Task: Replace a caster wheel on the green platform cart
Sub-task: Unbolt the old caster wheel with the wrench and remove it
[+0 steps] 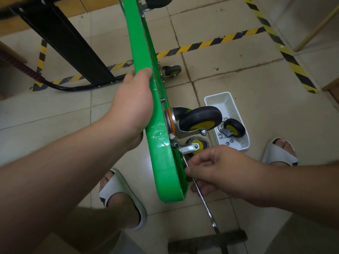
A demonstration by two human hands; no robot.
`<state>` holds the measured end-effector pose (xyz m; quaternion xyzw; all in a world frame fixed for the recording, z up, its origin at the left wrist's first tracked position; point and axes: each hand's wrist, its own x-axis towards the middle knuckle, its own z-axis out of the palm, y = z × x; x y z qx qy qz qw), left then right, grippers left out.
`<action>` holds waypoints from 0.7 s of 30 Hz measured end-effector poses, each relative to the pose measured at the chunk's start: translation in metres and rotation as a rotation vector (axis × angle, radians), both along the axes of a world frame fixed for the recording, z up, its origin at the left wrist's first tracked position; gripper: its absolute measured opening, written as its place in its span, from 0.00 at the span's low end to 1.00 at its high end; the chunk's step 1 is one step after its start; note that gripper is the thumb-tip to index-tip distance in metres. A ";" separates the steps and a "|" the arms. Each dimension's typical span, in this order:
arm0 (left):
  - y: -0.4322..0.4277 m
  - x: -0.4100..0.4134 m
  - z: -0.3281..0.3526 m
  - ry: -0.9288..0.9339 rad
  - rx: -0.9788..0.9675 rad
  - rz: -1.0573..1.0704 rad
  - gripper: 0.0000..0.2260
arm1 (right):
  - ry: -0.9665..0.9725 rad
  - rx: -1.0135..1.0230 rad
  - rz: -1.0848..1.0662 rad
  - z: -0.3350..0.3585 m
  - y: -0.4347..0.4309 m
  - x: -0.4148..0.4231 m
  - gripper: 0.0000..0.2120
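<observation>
Cart: the green flat-deck platform cart stands on its long edge on the tiled floor, directly in front of the person and between their two feet. Its long axis runs from the near rounded corner straight away from the person. The underside faces the person's right, so the casters stick out sideways to that side.

Left hand: fingers wrapped over the cart's upper edge, clamped on the deck and holding it upright.

Right hand: at the cart's near corner on the underside, fingers curled round a slim silver metal wrench. The wrench head sits against the mounting hardware just beside a small black-and-yellow caster wheel. The shank slants back toward the person. The fastener itself is hidden by the fingers.

Also on the underside: a larger-looking black-and-yellow caster with an orange ring, just beyond the small one.

Right of the cart: a white perforated plastic basket holding a loose black-and-yellow caster and several small silver nuts.

Step, as judged: working a mounting bolt at the near-corner caster. I cannot tell whether it is being loosened or tightened.

Next move needs: the wrench seated square on the nut, short swings within the tight space by the fork, and the left hand bracing the deck against the torque.
</observation>
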<state>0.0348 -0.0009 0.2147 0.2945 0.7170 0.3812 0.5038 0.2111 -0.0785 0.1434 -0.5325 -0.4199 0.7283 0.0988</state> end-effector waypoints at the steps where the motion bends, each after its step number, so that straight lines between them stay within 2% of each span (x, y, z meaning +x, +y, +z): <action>1: 0.000 0.000 0.000 -0.001 0.002 0.000 0.15 | 0.006 -0.007 -0.006 0.000 0.000 -0.001 0.06; 7: 0.001 -0.001 -0.001 0.024 -0.007 -0.009 0.15 | 0.038 -0.006 -0.027 -0.001 0.001 -0.009 0.07; 14: 0.001 -0.001 -0.001 0.017 -0.007 -0.009 0.16 | -0.023 0.082 -0.003 -0.015 0.005 -0.006 0.05; 21: 0.000 0.001 0.002 0.018 -0.004 0.006 0.15 | -0.152 0.412 0.163 -0.037 0.019 -0.003 0.03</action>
